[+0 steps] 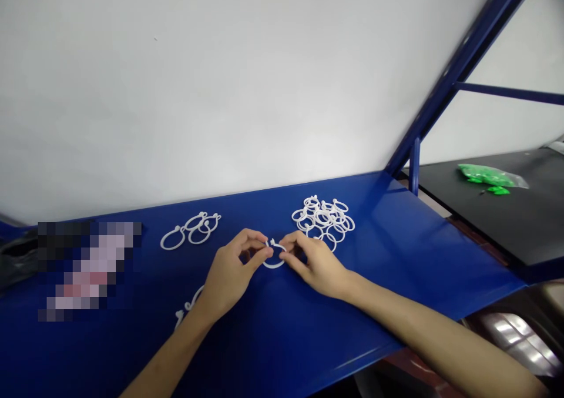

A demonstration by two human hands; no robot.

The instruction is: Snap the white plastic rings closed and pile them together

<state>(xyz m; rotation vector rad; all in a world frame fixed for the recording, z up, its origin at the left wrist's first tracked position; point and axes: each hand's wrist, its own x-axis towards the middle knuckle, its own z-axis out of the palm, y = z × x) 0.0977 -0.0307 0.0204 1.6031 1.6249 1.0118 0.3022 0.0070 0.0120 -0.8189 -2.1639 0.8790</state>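
Observation:
Between my two hands is a white plastic ring (274, 266) with a small knob at its top, where the loop appears to have a gap. My left hand (233, 270) pinches its left side between thumb and fingers. On the right side, my right hand (314, 264) grips it the same way. Just beyond my right hand lies a heap of similar white rings (326, 216). A smaller group of white rings (194, 228) rests to the far left of my left hand. Another white ring (188, 305) is partly hidden behind my left forearm.
The blue table (282, 339) meets a white wall (247, 92) at the back. A blue metal frame (440, 86) rises at the right. Beyond it, a black table (489, 216) carries a clear bag of green pieces (489, 176). A blurred-out item (99, 263) and a black object (20, 257) lie left.

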